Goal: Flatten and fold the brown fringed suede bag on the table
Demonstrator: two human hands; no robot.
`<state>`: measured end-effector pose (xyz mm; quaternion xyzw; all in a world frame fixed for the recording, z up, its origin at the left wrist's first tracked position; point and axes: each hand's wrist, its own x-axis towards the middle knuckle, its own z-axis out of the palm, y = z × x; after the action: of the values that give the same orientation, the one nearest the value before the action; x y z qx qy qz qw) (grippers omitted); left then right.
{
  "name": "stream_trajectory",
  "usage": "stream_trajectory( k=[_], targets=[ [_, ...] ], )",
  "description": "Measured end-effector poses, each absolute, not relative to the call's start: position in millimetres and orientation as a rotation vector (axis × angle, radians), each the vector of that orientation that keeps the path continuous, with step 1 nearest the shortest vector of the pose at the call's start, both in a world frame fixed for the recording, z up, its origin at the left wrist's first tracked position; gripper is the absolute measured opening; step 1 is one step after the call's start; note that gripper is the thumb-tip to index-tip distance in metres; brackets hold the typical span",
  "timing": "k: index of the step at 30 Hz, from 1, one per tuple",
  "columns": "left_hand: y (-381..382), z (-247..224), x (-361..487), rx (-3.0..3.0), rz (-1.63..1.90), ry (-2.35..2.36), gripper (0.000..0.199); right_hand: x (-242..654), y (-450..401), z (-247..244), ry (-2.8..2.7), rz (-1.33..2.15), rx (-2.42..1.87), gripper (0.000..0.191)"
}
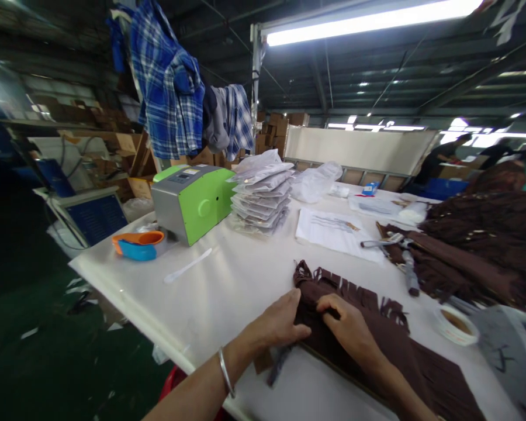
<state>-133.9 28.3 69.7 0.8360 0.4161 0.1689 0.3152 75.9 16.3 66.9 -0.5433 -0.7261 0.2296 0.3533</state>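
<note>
Both hands pressed down on the near end of a brown fringed garment (377, 345) that lay flat on the white bench (228, 280): the left hand (280, 321) rested with fingers together on its edge, the right hand (348, 327) pinched a fold of the cloth. The loose fringe strips along the far edge could have caught or bunched if the fold was dragged. A tape roll (456, 323) lay just beside the fabric and might have been knocked.
</note>
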Motion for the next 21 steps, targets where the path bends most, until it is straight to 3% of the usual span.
stream_trajectory(
  k=[4, 9, 11, 14, 15, 20, 21],
  targets=[
    [12, 46, -114, 2.441, 0.284, 1.072, 0.096, 107, -1, 52, -2.020, 0.469, -1.364, 0.019],
    [-6, 15, -86, 2.689, 0.361, 0.950, 0.105, 108, -1, 58, -2.016, 0.312, -1.370, 0.023],
    [-10, 11, -77, 2.727, 0.379, 0.801, 0.086, 100, 4, 61, -2.112, 0.273, -1.339, 0.029],
    [-13, 20, -79, 2.699, 0.393, 0.633, 0.034, 98, 10, 54, -2.265, 0.203, -1.355, 0.038],
    [-11, 27, -84, 2.685, 0.405, 0.632, 0.026, 100, 12, 49, -2.285, 0.183, -1.367, 0.039],
    [34, 71, -100, 2.484, 0.669, 1.303, 0.026, 111, 16, 31, -2.243, 0.112, -1.344, 0.036],
    [48, 75, -98, 2.456, 0.656, 1.429, 0.033, 112, 16, 30, -2.227, 0.107, -1.333, 0.036]
  ],
)
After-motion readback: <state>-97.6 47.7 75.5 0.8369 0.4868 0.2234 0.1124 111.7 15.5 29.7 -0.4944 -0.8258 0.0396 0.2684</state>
